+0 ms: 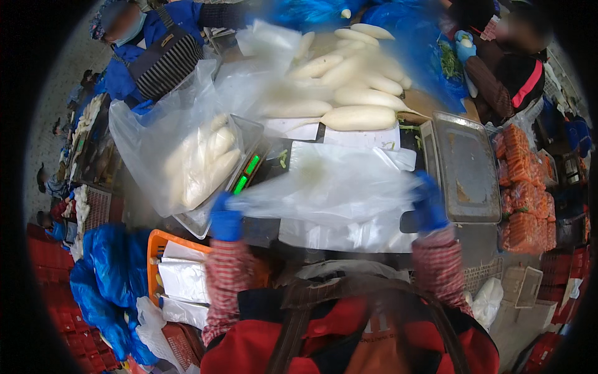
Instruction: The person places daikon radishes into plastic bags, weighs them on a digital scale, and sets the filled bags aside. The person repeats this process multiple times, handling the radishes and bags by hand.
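Note:
My blue-gloved left hand [226, 216] grips one end of a clear plastic bag [327, 198]. At the other end my right hand [427, 205], also gloved in blue, holds the same bag, which is stretched between them. Beneath it lies a stack of flat plastic bags [341, 236] on the dark table. Just left of my left hand, a filled plastic bag of white radishes [201, 163] rests on a scale with a lit green display [246, 175]. Beyond the stretched bag, a large white radish [359, 118] lies in front of a heap of radishes [348, 70].
A second scale with a bare metal pan [467, 168] stands right of my right hand. Bagged carrots [523, 191] are piled farther right. An orange basket [156, 262] of folded bags and blue sacks [110, 271] sit at lower left. Two co-workers stand across the table.

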`<act>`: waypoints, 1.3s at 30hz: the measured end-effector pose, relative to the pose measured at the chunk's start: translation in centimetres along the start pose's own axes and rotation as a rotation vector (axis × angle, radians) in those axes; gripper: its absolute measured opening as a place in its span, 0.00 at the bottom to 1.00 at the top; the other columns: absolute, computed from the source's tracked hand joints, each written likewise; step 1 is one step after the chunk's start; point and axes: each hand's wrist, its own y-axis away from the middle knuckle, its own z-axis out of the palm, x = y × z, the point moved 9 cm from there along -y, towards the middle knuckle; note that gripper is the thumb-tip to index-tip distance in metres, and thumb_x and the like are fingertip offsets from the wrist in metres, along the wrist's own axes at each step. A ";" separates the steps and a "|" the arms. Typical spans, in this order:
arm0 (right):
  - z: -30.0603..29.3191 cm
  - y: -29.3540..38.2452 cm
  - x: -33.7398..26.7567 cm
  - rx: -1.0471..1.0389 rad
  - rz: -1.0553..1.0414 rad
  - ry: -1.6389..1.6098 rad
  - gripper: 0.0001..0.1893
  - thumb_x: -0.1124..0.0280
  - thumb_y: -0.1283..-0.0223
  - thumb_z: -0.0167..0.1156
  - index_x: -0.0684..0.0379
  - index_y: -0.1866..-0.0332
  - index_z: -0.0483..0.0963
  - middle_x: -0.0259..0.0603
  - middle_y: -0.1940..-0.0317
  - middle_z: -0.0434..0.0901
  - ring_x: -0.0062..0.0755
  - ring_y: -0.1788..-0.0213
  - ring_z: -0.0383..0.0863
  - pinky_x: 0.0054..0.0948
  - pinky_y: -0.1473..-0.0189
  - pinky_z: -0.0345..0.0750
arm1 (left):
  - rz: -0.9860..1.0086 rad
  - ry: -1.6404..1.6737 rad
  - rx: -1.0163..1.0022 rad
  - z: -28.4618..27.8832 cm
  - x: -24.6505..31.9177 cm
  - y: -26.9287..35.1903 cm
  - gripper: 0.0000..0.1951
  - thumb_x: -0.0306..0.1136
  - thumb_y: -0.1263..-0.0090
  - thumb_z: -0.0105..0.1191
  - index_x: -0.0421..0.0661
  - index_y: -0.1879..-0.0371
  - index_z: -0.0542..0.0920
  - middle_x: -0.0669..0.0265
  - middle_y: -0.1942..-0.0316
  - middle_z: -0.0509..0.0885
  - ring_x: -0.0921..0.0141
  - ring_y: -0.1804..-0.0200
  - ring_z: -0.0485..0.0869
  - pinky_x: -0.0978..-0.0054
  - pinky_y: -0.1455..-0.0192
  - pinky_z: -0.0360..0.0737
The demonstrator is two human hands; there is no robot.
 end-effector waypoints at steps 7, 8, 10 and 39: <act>-4.7 -1.3 -6.9 0.186 -0.199 0.230 0.16 0.67 0.49 0.53 0.62 0.56 0.68 0.35 0.65 0.73 0.23 0.62 0.72 0.22 0.57 0.69 | -0.265 -0.065 -0.441 0.0 -4.2 1.0 0.24 0.23 0.53 0.57 0.43 0.54 0.67 0.66 0.60 0.73 0.74 0.57 0.70 0.79 0.54 0.68; -3.2 -0.9 -7.6 0.130 -0.181 0.261 0.15 0.67 0.49 0.53 0.62 0.56 0.68 0.35 0.65 0.73 0.23 0.62 0.72 0.22 0.57 0.69 | -0.107 -0.217 -0.337 0.5 -1.4 0.4 0.25 0.23 0.53 0.57 0.43 0.52 0.66 0.66 0.58 0.72 0.73 0.55 0.70 0.78 0.53 0.67; 0.7 0.1 -8.1 -0.027 -0.158 0.284 0.15 0.66 0.48 0.53 0.61 0.56 0.68 0.33 0.65 0.73 0.19 0.65 0.71 0.19 0.61 0.69 | 0.216 -0.334 -0.212 3.9 5.6 1.4 0.27 0.24 0.52 0.57 0.42 0.50 0.65 0.64 0.54 0.70 0.70 0.54 0.69 0.75 0.51 0.67; 10.1 -24.0 5.7 -0.510 -0.364 1.904 0.42 0.64 0.71 0.62 0.53 0.42 0.52 0.45 0.54 0.65 0.41 0.53 0.66 0.38 0.51 0.63 | -0.599 0.066 0.051 2.8 -11.0 1.3 0.12 0.28 0.46 0.52 0.37 0.62 0.74 0.64 0.70 0.78 0.74 0.70 0.76 0.81 0.69 0.72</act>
